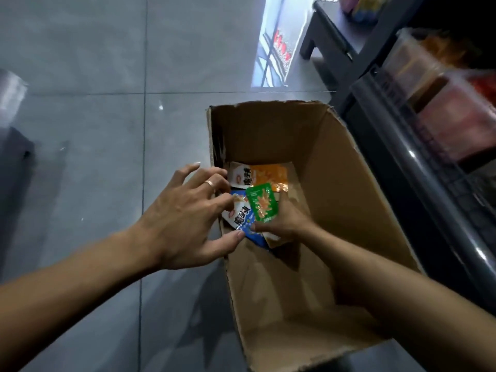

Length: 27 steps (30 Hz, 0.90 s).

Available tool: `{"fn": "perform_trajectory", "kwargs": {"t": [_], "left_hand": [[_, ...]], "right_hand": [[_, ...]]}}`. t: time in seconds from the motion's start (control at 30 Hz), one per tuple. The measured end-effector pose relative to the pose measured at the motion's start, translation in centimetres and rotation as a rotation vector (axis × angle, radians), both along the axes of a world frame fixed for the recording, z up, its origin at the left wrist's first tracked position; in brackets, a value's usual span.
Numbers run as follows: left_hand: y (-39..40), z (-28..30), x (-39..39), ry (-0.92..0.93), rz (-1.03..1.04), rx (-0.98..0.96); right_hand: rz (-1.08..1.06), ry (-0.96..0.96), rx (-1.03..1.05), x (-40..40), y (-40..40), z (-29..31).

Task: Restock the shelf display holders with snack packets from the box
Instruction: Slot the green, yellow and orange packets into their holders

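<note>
An open cardboard box stands on the floor beside the shelf. Inside it my right hand grips a small stack of snack packets, a green packet on top and a blue-and-white packet beneath. My left hand reaches over the box's left wall, its spread fingers and thumb touching the blue-and-white packet. An orange packet and a white packet lie on the box bottom farther in.
A dark shelf unit runs along the right, with clear display holders containing orange and red packets. Grey tiled floor lies to the left. A dark low stand sits at the top right.
</note>
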<state>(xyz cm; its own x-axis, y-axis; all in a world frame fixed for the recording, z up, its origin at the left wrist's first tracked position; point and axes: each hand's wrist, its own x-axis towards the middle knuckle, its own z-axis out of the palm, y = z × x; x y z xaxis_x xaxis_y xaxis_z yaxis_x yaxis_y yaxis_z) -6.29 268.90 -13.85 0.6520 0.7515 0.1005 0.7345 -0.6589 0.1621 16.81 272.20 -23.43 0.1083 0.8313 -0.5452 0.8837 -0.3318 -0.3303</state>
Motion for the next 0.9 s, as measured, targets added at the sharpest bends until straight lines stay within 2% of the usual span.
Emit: {"fn": "perform_trajectory", "kwargs": {"t": [0.13, 0.23, 0.37, 0.43, 0.5, 0.57, 0.63, 0.73, 0.8, 0.9], "left_hand": [[0.1, -0.2, 0.1, -0.001, -0.007, 0.021], [-0.1, -0.2, 0.2, 0.012, 0.022, 0.019], [-0.5, -0.2, 0.1, 0.018, 0.041, 0.024], [-0.6, -0.2, 0.2, 0.014, 0.052, 0.025], [-0.5, 0.0, 0.4, 0.004, 0.061, -0.005], [-0.4, 0.2, 0.5, -0.042, 0.078, -0.062], [-0.4, 0.6, 0.5, -0.167, 0.147, -0.126], [-0.5, 1.5, 1.3, -0.408, 0.306, -0.070], [-0.5, 3.0, 2.6, -0.544, 0.416, -0.086], [-0.2, 4.7, 4.3, -0.946, 0.497, -0.375]], "right_hand": [[0.125, -0.209, 0.040, -0.7, -1.1, -2.4], [0.060, -0.168, -0.040, -0.3, -0.8, -2.7], [0.158, -0.225, 0.015, -0.2, -1.0, -2.3], [0.106, -0.121, 0.034, -0.1, -0.5, -1.6], [-0.021, 0.068, 0.005, 0.7, 0.6, -0.1], [-0.155, 0.342, 0.021, 1.6, 1.6, 2.5], [-0.258, 0.659, 0.071, 2.1, 1.7, 5.4], [-0.211, 1.111, 0.072, 2.1, 1.0, 8.8], [-0.029, 1.182, 0.003, 1.1, 0.1, 10.5], [0.200, 1.011, -0.002, -1.7, -0.5, 12.2]]}}
